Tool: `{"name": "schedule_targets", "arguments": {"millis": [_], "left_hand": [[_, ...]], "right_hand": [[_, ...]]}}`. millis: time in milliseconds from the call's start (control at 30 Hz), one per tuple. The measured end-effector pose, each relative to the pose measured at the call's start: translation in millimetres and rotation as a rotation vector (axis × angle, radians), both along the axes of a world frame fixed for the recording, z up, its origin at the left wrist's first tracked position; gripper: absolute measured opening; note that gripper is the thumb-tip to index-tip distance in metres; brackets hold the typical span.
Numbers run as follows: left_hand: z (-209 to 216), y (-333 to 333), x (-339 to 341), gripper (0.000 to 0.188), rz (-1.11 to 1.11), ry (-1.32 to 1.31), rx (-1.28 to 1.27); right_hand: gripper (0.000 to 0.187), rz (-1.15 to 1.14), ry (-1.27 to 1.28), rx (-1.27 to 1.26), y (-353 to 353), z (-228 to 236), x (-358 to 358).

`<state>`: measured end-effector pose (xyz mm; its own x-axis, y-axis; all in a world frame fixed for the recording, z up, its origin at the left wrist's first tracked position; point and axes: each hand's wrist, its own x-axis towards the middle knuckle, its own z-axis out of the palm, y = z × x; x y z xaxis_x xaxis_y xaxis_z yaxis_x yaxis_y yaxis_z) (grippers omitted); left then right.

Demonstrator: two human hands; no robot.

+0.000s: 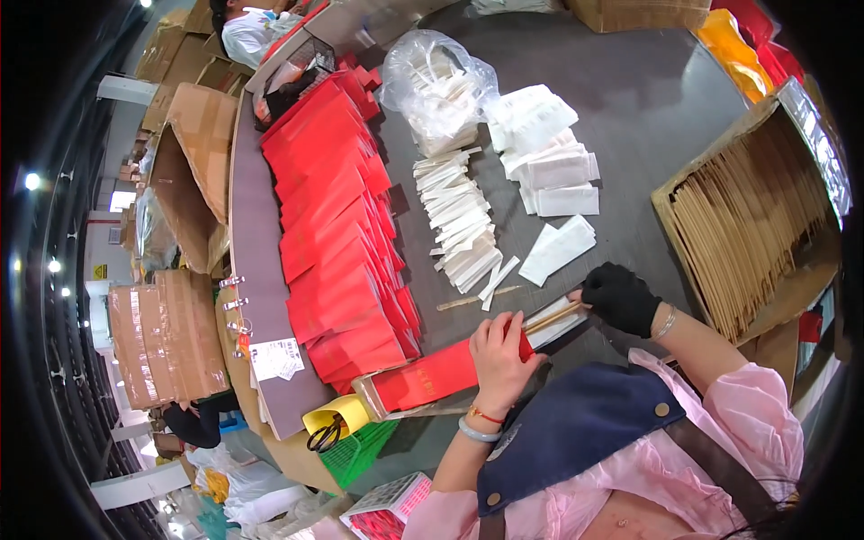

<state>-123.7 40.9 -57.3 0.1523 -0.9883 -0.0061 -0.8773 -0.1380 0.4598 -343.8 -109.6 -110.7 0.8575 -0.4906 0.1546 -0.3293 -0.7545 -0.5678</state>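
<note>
My left hand (502, 355) wraps its fingers over a long red paper packet (423, 378), which lies in a shallow tray (364, 389) along the near side of the table. My right hand (621, 299), in a black glove with bare fingertips, pinches the end of slim tan wooden chopsticks (553, 317). The chopsticks lie over a white strip (547, 335) at the packet's right end. How far they reach inside the packet is hidden by my left hand.
Overlapping red packets (337, 225) line the table's left side. White slips (463, 220), white paper sachets (549, 162) and a clear bag (436, 85) lie beyond. A carton of tan sticks (747, 225) stands right. Scissors (324, 436) sit in a yellow holder (346, 414).
</note>
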Motion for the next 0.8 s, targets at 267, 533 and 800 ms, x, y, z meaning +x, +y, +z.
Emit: {"name": "schedule_targets", "arguments": {"millis": [267, 533, 800], "left_hand": [[-12.8, -12.4, -5.0, 0.07, -0.07, 0.015, -0.043], [51.6, -26.9, 25.3, 0.031, -0.384, -0.158, 0.232], [50.6, -19.3, 110.9, 0.042, 0.201, -0.402, -0.231]], "right_hand": [[0.037, -0.07, -0.362, 0.716, 51.8, -6.4, 59.0], [0.06, -0.022, 0.087, -0.09, 9.5, 50.6, 23.5], [0.063, -0.226, 0.153, -0.088, 4.6, 65.8, 6.2]]}}
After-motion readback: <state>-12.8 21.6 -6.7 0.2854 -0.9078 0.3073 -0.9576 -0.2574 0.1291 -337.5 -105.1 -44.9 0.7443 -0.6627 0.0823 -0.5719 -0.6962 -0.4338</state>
